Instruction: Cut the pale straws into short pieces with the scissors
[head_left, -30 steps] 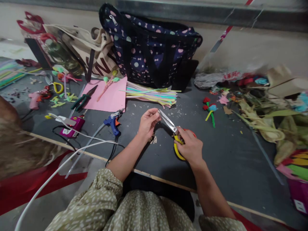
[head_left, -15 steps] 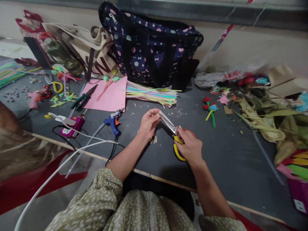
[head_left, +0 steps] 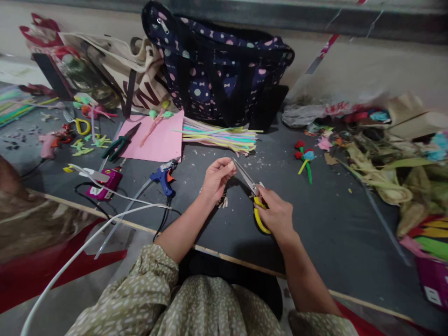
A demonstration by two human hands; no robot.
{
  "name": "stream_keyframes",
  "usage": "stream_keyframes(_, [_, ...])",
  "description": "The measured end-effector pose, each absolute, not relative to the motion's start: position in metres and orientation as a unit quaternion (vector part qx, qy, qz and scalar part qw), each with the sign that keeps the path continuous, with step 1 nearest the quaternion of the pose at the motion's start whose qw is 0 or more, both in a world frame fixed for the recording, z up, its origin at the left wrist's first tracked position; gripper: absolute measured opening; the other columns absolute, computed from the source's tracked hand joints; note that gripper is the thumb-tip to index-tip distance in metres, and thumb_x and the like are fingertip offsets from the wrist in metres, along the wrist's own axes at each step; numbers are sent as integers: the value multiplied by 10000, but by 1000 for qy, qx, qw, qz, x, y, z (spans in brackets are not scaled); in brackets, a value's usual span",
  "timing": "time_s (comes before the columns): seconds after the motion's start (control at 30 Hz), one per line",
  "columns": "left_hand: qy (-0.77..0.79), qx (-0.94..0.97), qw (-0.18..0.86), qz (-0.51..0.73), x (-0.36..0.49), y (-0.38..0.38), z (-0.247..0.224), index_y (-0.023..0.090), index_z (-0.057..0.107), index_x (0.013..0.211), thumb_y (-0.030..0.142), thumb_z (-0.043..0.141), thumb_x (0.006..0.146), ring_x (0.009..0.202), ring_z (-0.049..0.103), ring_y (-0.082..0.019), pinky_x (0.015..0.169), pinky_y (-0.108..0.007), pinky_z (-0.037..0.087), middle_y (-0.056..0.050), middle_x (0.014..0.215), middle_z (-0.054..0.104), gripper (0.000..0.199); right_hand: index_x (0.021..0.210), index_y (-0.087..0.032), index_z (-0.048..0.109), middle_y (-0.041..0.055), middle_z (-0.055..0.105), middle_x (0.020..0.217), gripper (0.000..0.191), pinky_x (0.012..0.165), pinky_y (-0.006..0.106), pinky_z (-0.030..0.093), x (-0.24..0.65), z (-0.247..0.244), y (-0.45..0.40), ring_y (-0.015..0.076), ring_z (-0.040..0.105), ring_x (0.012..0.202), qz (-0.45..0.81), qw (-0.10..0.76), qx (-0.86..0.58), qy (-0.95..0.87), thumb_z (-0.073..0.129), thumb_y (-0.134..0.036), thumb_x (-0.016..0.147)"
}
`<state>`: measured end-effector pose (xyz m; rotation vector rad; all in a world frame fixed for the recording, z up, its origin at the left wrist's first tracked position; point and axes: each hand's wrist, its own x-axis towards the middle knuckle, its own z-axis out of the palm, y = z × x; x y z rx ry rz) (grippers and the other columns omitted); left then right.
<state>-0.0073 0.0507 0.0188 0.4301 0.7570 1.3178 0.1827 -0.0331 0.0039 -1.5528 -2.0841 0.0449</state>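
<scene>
My right hand [head_left: 278, 210] is closed round the yellow handles of a pair of scissors [head_left: 250, 182], whose blades point up and left. The blade tips reach the fingertips of my left hand [head_left: 217, 179]. Those fingers are pinched together on something small and pale that I cannot make out. Small pale clippings [head_left: 223, 201] lie on the dark table [head_left: 332, 228] just below my left hand. Left of it rests a blue glue gun [head_left: 164, 179] with a clear glue stick in its back.
Behind are a pink sheet [head_left: 161, 144], a bundle of pipe cleaners [head_left: 220, 135] and a dark patterned bag [head_left: 217, 70]. Pliers [head_left: 121, 143] lie across the sheet. Small red and blue flowers [head_left: 305, 156] and dried husks [head_left: 381, 182] are to the right. A white cable [head_left: 87, 238] crosses the left front.
The scissor blades have turned slightly, their tips now at my left fingertips. Both hands stay nearly in place, and the view has shifted a little.
</scene>
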Motion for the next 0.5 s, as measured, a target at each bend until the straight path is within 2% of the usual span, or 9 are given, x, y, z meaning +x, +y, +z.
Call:
stream_keyframes(0.27, [336, 189, 705, 595, -8, 51, 20, 180, 662, 848, 195, 821, 597, 643, 631, -73, 695, -205, 517, 32, 697, 652, 298, 1256, -242, 535, 25, 652, 973, 480, 642, 245, 440, 186, 13, -32, 162, 618, 822, 17, 204, -639, -741, 586, -282, 780])
stream_keyframes(0.5, [352, 209, 681, 607, -9, 53, 19, 180, 684, 893, 195, 805, 617, 653, 630, -66, 699, -213, 507, -6, 842, 705, 302, 1170, -244, 588, 23, 665, 950, 391, 622, 234, 416, 187, 9, -29, 156, 615, 815, -17, 237, -645, -727, 588, -289, 781])
